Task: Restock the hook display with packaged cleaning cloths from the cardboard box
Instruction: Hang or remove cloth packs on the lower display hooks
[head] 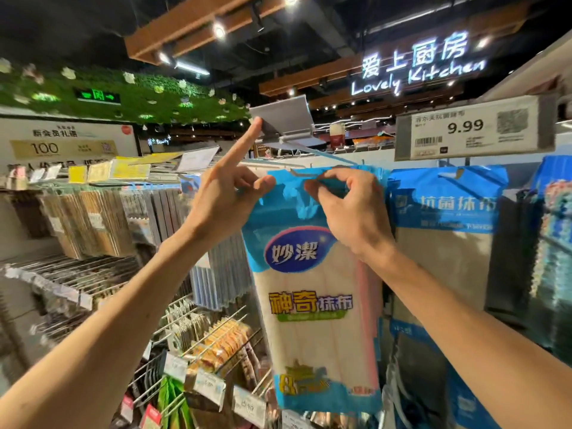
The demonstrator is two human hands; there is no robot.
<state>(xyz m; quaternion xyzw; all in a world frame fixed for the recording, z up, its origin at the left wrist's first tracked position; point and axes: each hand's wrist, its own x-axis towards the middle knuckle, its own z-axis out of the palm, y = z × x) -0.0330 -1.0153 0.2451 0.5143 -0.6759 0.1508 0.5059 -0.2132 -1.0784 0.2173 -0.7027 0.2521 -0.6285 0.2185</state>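
Hanging long-axis vertical, cloth pack (312, 305) — left hand (223, 199), right hand (349, 212) pinching its top edge.

You've got glossy, crinkled plastic film on the cloth pack (312, 305), thin smooth metal wire hook (332, 157), matt plastic price tag (473, 128).

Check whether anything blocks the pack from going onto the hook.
Nothing visible does. The flap over the hook is tipped up by the left hand with its forefinger. The right hand pinches the top of the pack right at the hook. Neighbouring packs hang off to the right.
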